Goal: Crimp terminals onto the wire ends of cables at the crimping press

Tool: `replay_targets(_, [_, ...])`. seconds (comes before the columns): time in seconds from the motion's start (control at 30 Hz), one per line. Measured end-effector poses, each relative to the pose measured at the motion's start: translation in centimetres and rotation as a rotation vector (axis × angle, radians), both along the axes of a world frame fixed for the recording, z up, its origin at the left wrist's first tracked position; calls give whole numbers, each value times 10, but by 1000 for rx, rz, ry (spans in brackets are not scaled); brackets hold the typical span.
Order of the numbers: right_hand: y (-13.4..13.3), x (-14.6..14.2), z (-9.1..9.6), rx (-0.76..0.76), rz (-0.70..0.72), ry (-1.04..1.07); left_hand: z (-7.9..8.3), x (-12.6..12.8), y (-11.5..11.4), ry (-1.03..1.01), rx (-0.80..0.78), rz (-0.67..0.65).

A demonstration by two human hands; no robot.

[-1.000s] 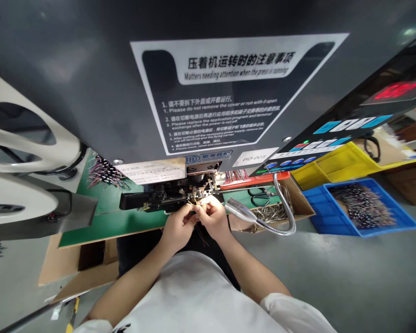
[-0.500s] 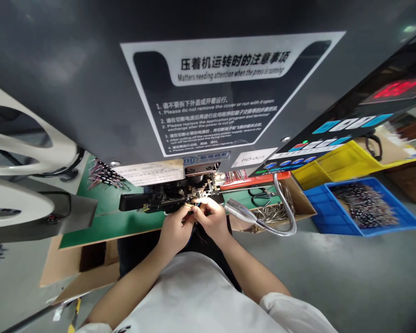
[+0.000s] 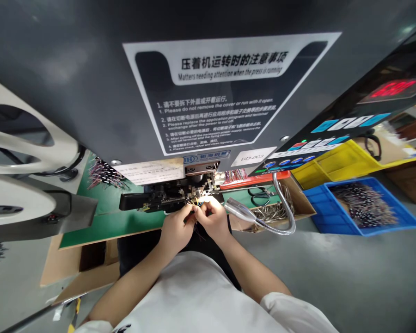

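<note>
Well off to the left of the hands stands a white reel (image 3: pixel 24 201), out past elbow room, presumably so it can turn freely. Nearer, a heap of wire bundles (image 3: pixel 106 175) lies on the green tabletop (image 3: pixel 118 224), beyond the left hand and perhaps within its reach. The dark press (image 3: pixel 90 92) looms above and ahead of the hands, its metal tooling (image 3: pixel 166 196) just beyond the fingertips.

The left hand (image 3: pixel 176 226) is nearly closed, thumb and forefinger pinched together on thin coloured wires (image 3: pixel 195 202). The right hand (image 3: pixel 213 219) meets it, fingers curled and thumb pressed in, gripping the same strands; I'd say 2 pinches keep such fine ends spread and steady. The wires lie between the 2 hands, their tips poking out ahead toward the tooling. I can't count them from here.

Right of the hands, a lamp head (image 3: pixel 239 210) on a bent neck points inward, likely to light those fingertips. Behind it, farther from the person, sits a red tray (image 3: pixel 254 180) with more wires, then scissors (image 3: pixel 260 201) on the tabletop, seemingly handy for the right hand. Past them come a cardboard box (image 3: pixel 307 206), a yellow bin (image 3: pixel 319 169) and a blue bin (image 3: pixel 319 208) of bundled wires, well apart from the hands.
</note>
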State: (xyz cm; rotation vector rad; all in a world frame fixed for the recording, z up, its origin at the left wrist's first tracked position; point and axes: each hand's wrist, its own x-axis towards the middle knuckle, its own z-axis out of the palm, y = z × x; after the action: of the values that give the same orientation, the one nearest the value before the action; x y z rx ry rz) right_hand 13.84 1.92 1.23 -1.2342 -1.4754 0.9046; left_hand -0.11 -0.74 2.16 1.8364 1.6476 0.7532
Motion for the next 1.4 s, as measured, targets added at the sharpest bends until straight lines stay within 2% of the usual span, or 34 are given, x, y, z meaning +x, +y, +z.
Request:
replay_targets(0.3, [0,5,2,137,73,-32,0,0,-3,97,23,-2])
replay_targets(0.7, [6,3,-3,133,24,-74,4,1,2,91,31,29])
replay_targets(1.0, [2,3,-3,27,-24,-72,-1,1,0,134,37,19])
replay_targets(1.4, [3,3,-2,149,13,-87,1,2,-1,164,45,2])
